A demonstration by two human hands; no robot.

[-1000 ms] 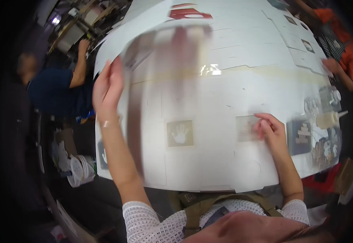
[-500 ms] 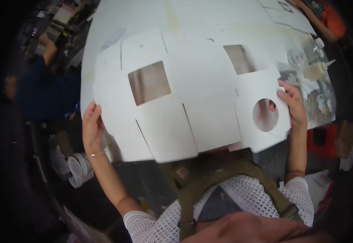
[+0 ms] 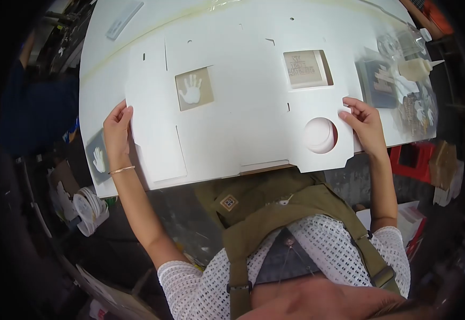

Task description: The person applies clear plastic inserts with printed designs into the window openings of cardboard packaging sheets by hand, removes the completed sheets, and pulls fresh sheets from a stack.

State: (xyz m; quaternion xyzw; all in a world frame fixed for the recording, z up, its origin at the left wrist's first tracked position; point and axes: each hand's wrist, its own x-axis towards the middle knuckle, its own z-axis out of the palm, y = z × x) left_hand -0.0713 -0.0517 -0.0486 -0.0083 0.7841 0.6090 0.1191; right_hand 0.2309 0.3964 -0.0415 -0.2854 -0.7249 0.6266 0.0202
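Note:
A large white die-cut cardboard sheet [image 3: 243,117] lies low over or on the worktable, one hand at each side. My left hand [image 3: 117,130] pinches its left edge. My right hand [image 3: 366,122] has thumb and fingers closed on its right edge. Through the left square cutout shows a white handprint [image 3: 191,89] on a beige ground. A beige square with raised lettering [image 3: 303,68] shows through the right cutout, partly framed by it. Inside the round hole is a white round piece [image 3: 318,134]. Beside my left wrist lies a grey panel with a white handprint [image 3: 98,159].
At the table's right stand a squeeze bottle [image 3: 415,69] with a pointed nozzle and a clear bottle [image 3: 403,44]. A dark panel [image 3: 379,84] and bagged handprint pieces [image 3: 418,109] lie there too. Red crate [image 3: 411,160] below right; stacked white tubs [image 3: 88,207] below left.
The sheet has come down and away from my body, both hands still on its edges. Pieces now show through its cutouts, where blurred surfaces were before.

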